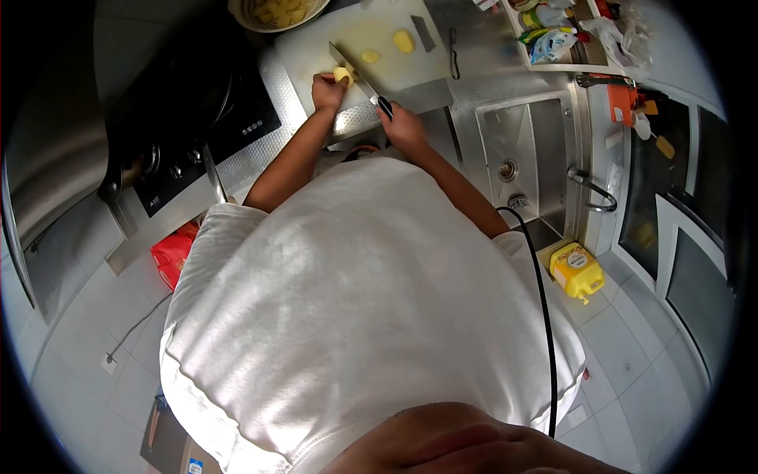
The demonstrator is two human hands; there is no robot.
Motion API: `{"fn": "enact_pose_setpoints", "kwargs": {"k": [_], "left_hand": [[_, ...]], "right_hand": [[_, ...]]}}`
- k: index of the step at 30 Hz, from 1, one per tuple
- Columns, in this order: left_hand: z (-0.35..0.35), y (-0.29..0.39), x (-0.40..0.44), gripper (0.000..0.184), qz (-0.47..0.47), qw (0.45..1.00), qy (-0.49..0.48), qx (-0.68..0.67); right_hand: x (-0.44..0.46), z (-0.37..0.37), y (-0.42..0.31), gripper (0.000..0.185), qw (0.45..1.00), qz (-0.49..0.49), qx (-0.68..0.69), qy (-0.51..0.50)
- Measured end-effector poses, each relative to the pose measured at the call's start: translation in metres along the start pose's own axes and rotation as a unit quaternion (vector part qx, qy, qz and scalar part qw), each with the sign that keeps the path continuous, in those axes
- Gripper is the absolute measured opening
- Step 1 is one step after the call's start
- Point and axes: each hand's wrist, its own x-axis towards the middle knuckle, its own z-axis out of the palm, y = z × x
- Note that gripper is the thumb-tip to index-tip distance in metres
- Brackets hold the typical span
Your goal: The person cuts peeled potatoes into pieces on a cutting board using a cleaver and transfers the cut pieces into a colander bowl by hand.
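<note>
A white shirt [355, 276] faces the cutting board [309, 54] between hob [249, 99] and sink [505, 130].

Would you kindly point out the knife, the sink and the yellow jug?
Knife [363, 80]: head view, on its blade.
Sink [505, 136]: head view, on the basin's bare floor.
Yellow jug [580, 276]: head view, on its body.

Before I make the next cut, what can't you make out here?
All in the head view:
- Bowl: far side cut off by the top edge.
- Knife: seen from above, so I can't tell whether its edge touches the chopping board.
- Right hand: its underside is hidden by the hand itself.
- Stove: far part lost in darkness.
- Yellow container: label print too small.
</note>
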Motion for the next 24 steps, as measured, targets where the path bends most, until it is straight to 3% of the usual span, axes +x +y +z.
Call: {"fn": "enact_pose_setpoints", "kwargs": {"k": [2, 9, 11, 13, 16, 17, 22, 24], "left_hand": [[-0.004, 0.022, -0.017, 0.06, 0.055, 0.993, 0.048, 0.097], [-0.001, -0.008, 0.007, 0.06, 0.037, 0.999, 0.0, 0.03], [-0.006, 0.003, 0.002, 0.058, 0.035, 0.997, -0.009, 0.069], [-0.015, 0.013, -0.007, 0.054, 0.048, 0.997, -0.015, 0.059], [-0.022, 0.005, -0.002, 0.048, 0.061, 0.997, -0.045, 0.007], [-0.024, -0.001, 0.007, 0.045, 0.065, 0.995, -0.069, -0.036], [-0.033, 0.001, 0.008, 0.043, 0.11, 0.992, -0.046, 0.034], [-0.036, 0.015, 0.003, 0.047, 0.123, 0.981, 0.005, 0.147]], "right_hand": [[0.007, 0.004, 0.005, 0.043, 1.0, -0.005, 0.009, 0.009], [0.054, -0.006, 0.066, 0.049, 0.986, -0.025, 0.144, -0.078], [0.06, -0.026, 0.064, 0.041, 0.921, 0.165, 0.283, -0.213], [0.06, -0.037, 0.062, 0.04, 0.901, 0.174, 0.334, -0.216], [0.066, -0.054, 0.067, 0.04, 0.847, 0.181, 0.393, -0.308], [0.065, -0.058, 0.064, 0.04, 0.847, 0.179, 0.394, -0.308], [0.053, -0.062, 0.069, 0.038, 0.827, 0.2, 0.439, -0.291], [0.048, -0.059, 0.074, 0.038, 0.826, 0.189, 0.451, -0.281]]}}
